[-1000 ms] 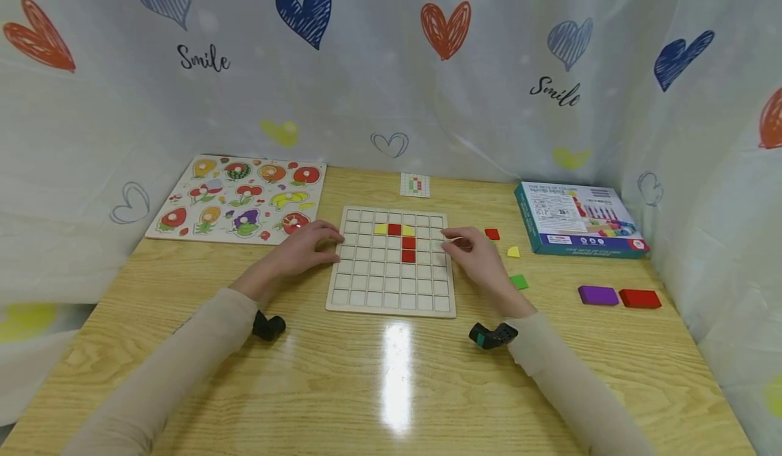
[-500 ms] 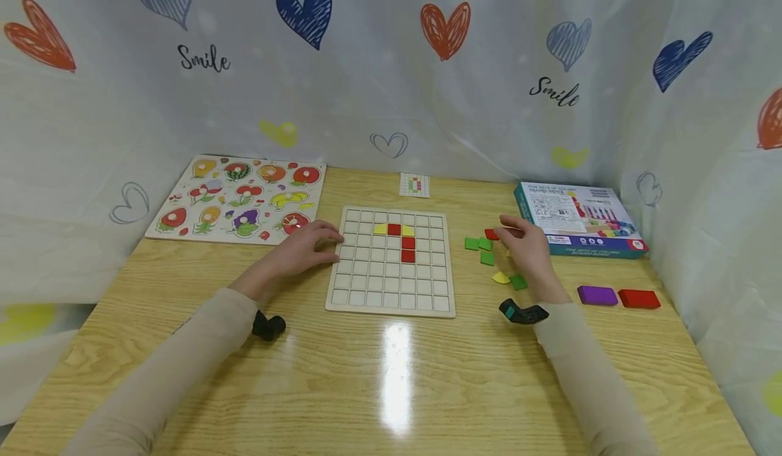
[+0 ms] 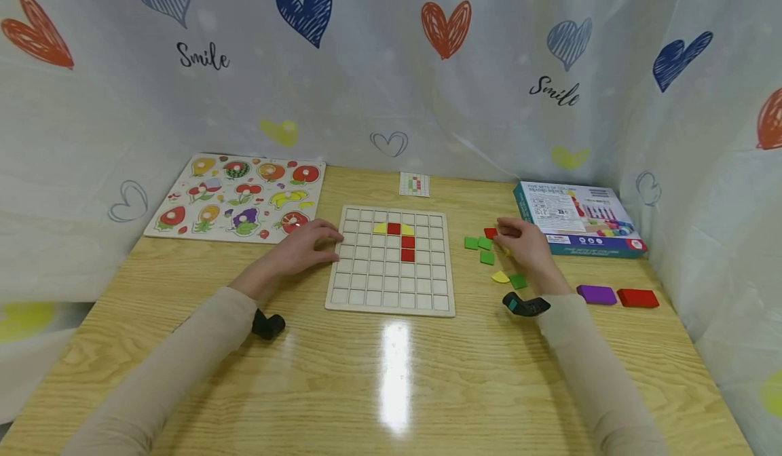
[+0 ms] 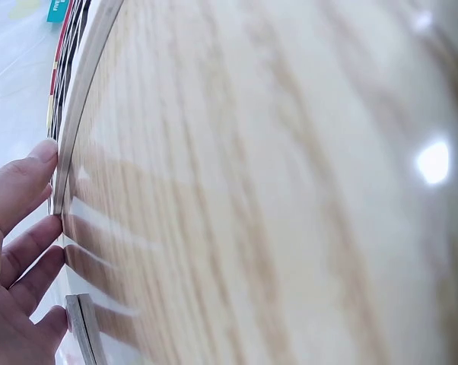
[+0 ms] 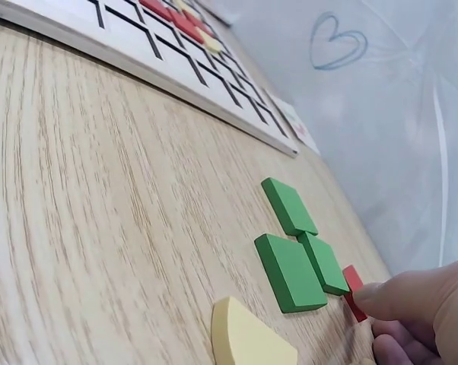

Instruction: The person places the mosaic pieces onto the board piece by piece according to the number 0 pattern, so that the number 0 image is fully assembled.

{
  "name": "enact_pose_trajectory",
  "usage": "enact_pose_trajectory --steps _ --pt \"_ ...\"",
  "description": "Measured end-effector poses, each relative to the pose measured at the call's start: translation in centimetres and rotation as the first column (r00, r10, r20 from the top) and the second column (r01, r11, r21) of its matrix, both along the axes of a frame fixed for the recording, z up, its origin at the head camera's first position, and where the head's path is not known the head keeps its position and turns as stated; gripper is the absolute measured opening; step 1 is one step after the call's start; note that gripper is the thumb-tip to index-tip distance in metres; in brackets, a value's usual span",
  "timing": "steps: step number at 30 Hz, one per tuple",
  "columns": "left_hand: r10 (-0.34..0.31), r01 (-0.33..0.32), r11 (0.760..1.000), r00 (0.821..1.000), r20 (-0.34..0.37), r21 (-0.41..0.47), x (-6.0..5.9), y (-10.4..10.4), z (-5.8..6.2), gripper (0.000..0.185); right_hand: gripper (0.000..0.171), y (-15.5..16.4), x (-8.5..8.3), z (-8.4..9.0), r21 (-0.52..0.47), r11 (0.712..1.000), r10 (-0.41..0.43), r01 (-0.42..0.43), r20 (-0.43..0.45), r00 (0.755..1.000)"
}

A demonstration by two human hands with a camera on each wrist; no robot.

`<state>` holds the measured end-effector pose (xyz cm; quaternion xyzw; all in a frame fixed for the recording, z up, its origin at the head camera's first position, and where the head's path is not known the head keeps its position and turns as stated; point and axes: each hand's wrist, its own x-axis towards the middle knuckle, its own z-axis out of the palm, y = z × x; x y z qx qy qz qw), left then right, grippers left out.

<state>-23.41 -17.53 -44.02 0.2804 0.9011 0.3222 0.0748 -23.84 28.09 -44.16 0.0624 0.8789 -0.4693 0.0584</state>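
A curtain [image 3: 366,89] backs your table [image 3: 318,388] at twelve o'clock; fruit puzzle [image 3: 238,199], ten from the board [image 3: 369,276]. Left hand [image 3: 307,244] relaxed; right hand [image 3: 529,247] grip unclear.

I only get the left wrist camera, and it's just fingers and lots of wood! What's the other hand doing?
Observer: The right hand is at a red tile, though I can't tell whether it has pinched it.
Operator: Ooh! Are there any green ones?
Observer: Yes, four green tiles, all to the right of the grid board.
Operator: And what's on the far side of the board?
Observer: A small card printed with red and green squares.
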Motion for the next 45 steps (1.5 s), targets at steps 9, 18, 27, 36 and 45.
enact_pose_trajectory --steps 9,18,27,36,45 --pt "-0.001 0.002 1.000 1.000 0.004 -0.005 0.0 0.0 0.2 0.036 0.046 0.0 -0.6 0.4 0.130 0.983 0.128 -0.128 0.012 0.992" --pt "-0.007 0.007 1.000 1.000 0.008 -0.001 0.0 0.0 0.3 0.036 0.039 -0.1 -1.9 0.5 0.254 0.950 0.183 -0.181 0.014 0.983" --pt "-0.019 0.019 1.000 1.000 0.003 -0.008 0.0 0.0 0.2 0.035 0.039 -0.1 -3.2 0.5 0.221 0.959 0.182 -0.180 0.012 0.983" --pt "-0.022 0.022 1.000 1.000 -0.010 -0.014 0.1 -0.1 0.3 0.036 0.041 0.2 -3.6 0.2 0.223 0.953 0.208 -0.205 0.008 0.978" --pt "-0.017 0.017 1.000 1.000 0.001 -0.005 0.0 -0.1 0.3 0.036 0.039 -0.2 -3.2 0.6 0.254 0.946 0.210 -0.201 -0.009 0.978"
